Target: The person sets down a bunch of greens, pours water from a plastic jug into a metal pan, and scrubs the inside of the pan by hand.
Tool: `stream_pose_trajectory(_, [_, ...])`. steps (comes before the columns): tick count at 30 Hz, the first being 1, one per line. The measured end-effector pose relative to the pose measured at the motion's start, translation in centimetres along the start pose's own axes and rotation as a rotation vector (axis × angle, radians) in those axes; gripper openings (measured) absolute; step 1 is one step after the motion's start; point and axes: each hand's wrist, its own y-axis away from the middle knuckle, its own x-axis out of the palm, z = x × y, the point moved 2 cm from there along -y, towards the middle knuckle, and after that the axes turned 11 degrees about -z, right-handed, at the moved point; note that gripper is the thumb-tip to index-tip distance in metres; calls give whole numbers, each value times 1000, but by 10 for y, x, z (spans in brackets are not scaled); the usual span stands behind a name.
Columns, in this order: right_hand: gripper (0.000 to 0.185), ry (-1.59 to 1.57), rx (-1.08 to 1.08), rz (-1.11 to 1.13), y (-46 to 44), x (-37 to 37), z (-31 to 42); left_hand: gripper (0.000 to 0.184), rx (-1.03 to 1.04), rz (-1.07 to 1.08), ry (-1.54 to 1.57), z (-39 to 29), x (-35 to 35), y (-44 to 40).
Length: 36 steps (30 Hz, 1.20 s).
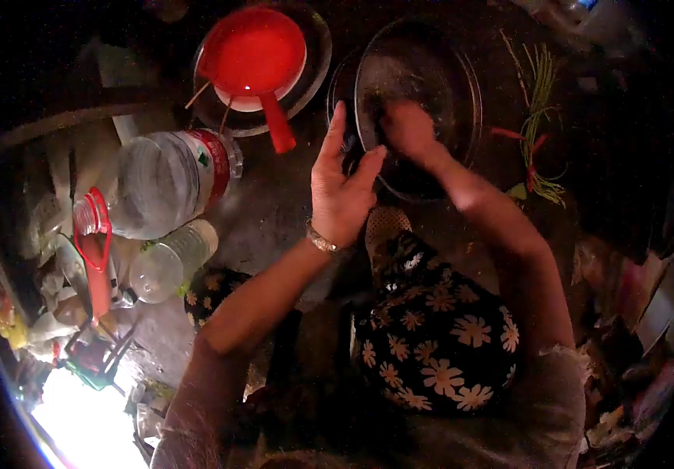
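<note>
A dark round pan (pixel 399 66) is tilted up over another dark round vessel (pixel 471 102) at the top centre. My left hand (pixel 343 176) is at the pan's left edge, thumb and fingers apart, the thumb close to the rim. A watch or bracelet circles that wrist. Inside the pan, against its inner surface, is my right hand (pixel 409 129), with its fingers curled together. It is blurred, and something dark shows at the fingertips that I cannot make out.
Left of the pan, a red ladle-like scoop (pixel 255 51) rests on a round vessel (pixel 317 59). Below it lie a large clear bottle (pixel 157 184) and a smaller one (pixel 165 270). Tied green stalks (pixel 538 117) lie at the right.
</note>
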Motion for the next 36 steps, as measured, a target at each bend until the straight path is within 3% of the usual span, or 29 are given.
stream_pose_trajectory(3, [20,-121,-337,-223,11,-23,24,67,13,12,112,10,-9,-5])
stream_pose_trajectory(5, [16,-84,63,42,-11,-25,2,66,22,8,15,5,-8,-1])
stream_pose_trajectory(7, [16,-74,85,67,-7,-16,-4,65,36,1,-55,0,-5,0])
stream_pose_trajectory(9, [17,21,-323,-187,4,30,-7,65,-1,-23,-61,-1,-6,-2])
stream_pose_trajectory(11, [18,-64,-268,4,5,-21,26,66,23,-17,-85,0,-11,-11])
stream_pose_trajectory(13, [16,-75,0,48,-15,-25,7,67,41,-16,-115,-2,-14,-5])
stream_pose_trajectory(15, [17,-48,67,-4,-21,-14,-12,67,-40,-35,-112,-9,-4,0])
stream_pose_trajectory(17, [19,-272,-71,-286,-27,-11,-20,67,-22,-4,-128,-11,-5,-5])
stream_pose_trajectory(18, [19,-275,-79,-281,-28,-16,-18,67,-15,25,-152,-11,-8,-7])
stream_pose_trajectory(20, [33,-283,265,-241,-19,-23,-23,67,-18,37,-166,-12,-11,-11])
stream_pose_trajectory(24, [48,-412,272,-355,1,-51,-12,67,-104,87,-184,-28,-17,-19])
stream_pose_trajectory(26, [65,-392,-140,-103,12,-64,-2,64,-117,93,-209,-27,-21,-22])
stream_pose_trajectory(27, [65,-393,-141,-103,17,-63,-3,64,-116,92,-210,-27,-22,-23])
stream_pose_trajectory(29, [63,-239,-400,8,28,-54,-5,63,-93,58,-196,-25,-21,-24])
stream_pose_trajectory(30, [57,-87,-411,56,31,-49,-8,63,-96,58,-194,-25,-21,-23])
stream_pose_trajectory(33, [43,-26,-339,10,29,-47,-10,62,-104,41,-269,-24,-23,-24])
stream_pose_trajectory(36, [35,82,-192,-126,12,-47,-11,62,85,110,-233,-22,-22,-25])
